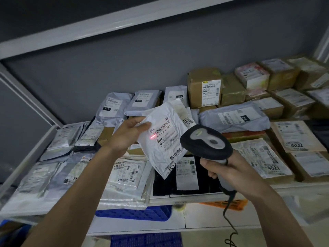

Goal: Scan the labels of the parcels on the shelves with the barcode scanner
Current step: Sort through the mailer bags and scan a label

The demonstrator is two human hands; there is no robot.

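- The left hand holds a white bag up over the shelf.
- Its fingers pinch the bag's left edge, with the label facing up.
- The right hand holds the scanner just right of the bag, its fingers wrapped tight round the handle.
- A red light shines at the left end of the barcode, so this scan looks under way.
- Many more parcels lie on the shelf, both bags and boxes.
- I cannot tell which of them are scanned, so a lot may be left.
- Both arms reach forward, bent a little, and the hands are close together.
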